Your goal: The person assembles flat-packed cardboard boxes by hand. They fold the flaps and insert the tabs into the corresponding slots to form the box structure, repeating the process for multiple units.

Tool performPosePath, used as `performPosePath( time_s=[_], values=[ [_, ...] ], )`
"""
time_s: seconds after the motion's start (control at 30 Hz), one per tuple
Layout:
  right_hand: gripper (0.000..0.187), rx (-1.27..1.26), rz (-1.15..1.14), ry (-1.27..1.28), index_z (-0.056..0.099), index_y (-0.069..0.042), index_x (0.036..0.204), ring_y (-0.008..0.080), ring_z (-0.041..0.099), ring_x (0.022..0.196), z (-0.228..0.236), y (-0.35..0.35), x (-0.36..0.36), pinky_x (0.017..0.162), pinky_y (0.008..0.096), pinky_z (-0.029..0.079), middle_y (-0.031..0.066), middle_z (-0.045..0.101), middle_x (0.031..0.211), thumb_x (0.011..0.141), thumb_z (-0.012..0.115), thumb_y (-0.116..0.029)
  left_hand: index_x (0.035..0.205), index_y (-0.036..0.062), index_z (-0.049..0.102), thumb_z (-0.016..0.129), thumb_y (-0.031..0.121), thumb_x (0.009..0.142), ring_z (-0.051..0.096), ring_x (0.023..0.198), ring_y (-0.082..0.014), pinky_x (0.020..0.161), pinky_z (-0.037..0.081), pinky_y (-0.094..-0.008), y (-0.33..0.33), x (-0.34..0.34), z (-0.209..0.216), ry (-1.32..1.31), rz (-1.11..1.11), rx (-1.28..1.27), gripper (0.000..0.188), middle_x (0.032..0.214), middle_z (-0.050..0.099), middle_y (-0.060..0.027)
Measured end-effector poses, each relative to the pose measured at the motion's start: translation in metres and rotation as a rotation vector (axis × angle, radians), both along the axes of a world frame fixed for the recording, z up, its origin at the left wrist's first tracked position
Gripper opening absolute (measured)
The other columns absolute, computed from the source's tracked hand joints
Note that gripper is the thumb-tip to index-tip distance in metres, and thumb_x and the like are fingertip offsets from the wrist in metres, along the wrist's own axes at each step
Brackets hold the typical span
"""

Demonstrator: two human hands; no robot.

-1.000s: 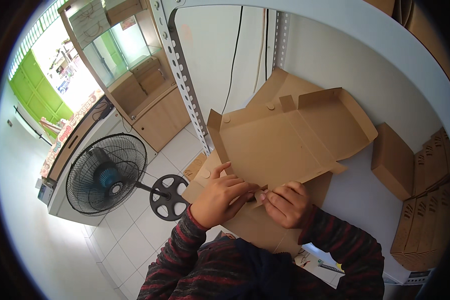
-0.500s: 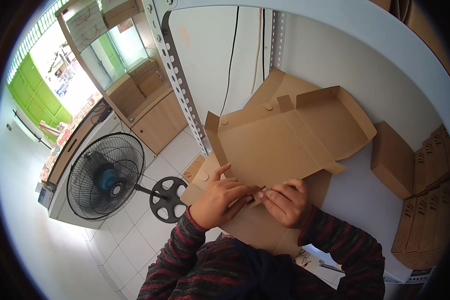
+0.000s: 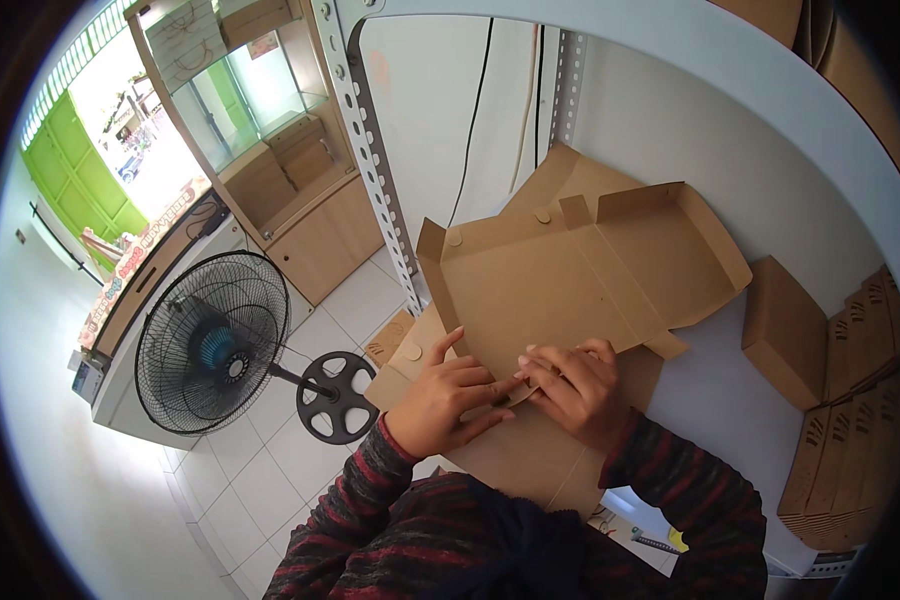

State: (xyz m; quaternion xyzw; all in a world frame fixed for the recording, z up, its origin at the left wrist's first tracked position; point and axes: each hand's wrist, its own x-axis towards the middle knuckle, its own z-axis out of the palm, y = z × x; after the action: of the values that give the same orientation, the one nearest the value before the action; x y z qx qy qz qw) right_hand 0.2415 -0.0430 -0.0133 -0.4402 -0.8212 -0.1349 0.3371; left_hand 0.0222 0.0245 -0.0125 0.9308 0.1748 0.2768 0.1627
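A brown cardboard box [image 3: 530, 280] lies partly folded, with its side walls and lid raised, on top of other flat cardboard [image 3: 530, 455]. At its near edge my left hand [image 3: 448, 400] pinches a small flap, one finger lifted away from the rest. My right hand [image 3: 582, 395] grips the same near edge just to the right, fingers bent over the flap. The fingertips of both hands nearly meet there, and they partly hide the fold. Round cut tabs show along the box's far left wall.
Finished brown boxes [image 3: 785, 330] and a row of stacked boxes [image 3: 820, 465] stand at the right. A metal shelf post [image 3: 385, 190] rises at the left of the work surface. A black standing fan [image 3: 213, 342] is on the tiled floor beside a wooden cabinet [image 3: 325, 240].
My right hand's fingers have shifted over the near flap and spread a little. My left hand stays at the same edge, its fingers slightly loosened. The whole view has shifted slightly.
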Motion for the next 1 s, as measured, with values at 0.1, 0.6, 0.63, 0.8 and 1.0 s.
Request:
performPosePath(
  time_s=[0.1,0.6,0.63,0.8,1.0],
  values=[
    [0.024,-0.019,0.035,0.002,0.068,-0.009,0.099,0.0131,0.064,0.082,0.000,0.003,0.002,0.091,0.0403,0.039,0.0005,0.068,0.096,0.076,0.075,-0.015,0.110,0.0116,0.072,0.075,0.025,0.082,0.063,0.082,-0.0175,0.113,0.026,-0.0541,-0.001,0.000,0.000,-0.002,0.028,0.038,0.031,0.079,0.063,0.0003],
    [0.012,-0.031,0.075,0.097,0.068,-0.013,0.087,0.0136,0.063,0.076,-0.002,0.006,-0.001,0.099,0.0450,0.036,-0.0025,0.065,0.083,0.078,0.076,-0.015,0.086,0.0126,0.067,0.077,0.008,0.071,0.066,0.091,-0.0170,0.111,0.031,-0.0533,-0.014,0.004,-0.006,-0.159,0.236,0.097,0.019,0.087,0.068,-0.0006],
    [0.011,-0.024,0.070,0.092,0.068,-0.013,0.087,0.0137,0.063,0.075,-0.003,0.006,-0.002,0.099,0.0450,0.036,-0.0024,0.065,0.083,0.078,0.076,-0.015,0.085,0.0125,0.067,0.077,0.007,0.071,0.066,0.091,-0.0171,0.111,0.031,-0.0532,-0.015,0.005,-0.006,-0.165,0.238,0.096,0.018,0.087,0.068,-0.0006],
    [0.009,-0.027,0.085,0.050,0.067,-0.012,0.088,0.0147,0.063,0.077,-0.005,0.003,-0.002,0.100,0.0450,0.036,-0.0014,0.064,0.084,0.081,0.073,-0.013,0.085,0.0127,0.067,0.076,0.008,0.072,0.065,0.094,-0.0182,0.110,0.031,-0.0533,-0.017,0.005,-0.007,-0.151,0.248,0.084,0.016,0.088,0.066,-0.0012],
    [0.007,-0.080,0.066,0.034,0.064,-0.011,0.088,0.0157,0.061,0.084,-0.008,0.004,-0.003,0.102,0.0471,0.034,0.0001,0.063,0.088,0.084,0.069,-0.014,0.085,0.0110,0.066,0.074,0.008,0.075,0.057,0.114,-0.0255,0.112,0.023,-0.0576,-0.022,0.012,-0.008,-0.140,0.296,0.044,0.013,0.098,0.062,-0.0026]
  ],
)
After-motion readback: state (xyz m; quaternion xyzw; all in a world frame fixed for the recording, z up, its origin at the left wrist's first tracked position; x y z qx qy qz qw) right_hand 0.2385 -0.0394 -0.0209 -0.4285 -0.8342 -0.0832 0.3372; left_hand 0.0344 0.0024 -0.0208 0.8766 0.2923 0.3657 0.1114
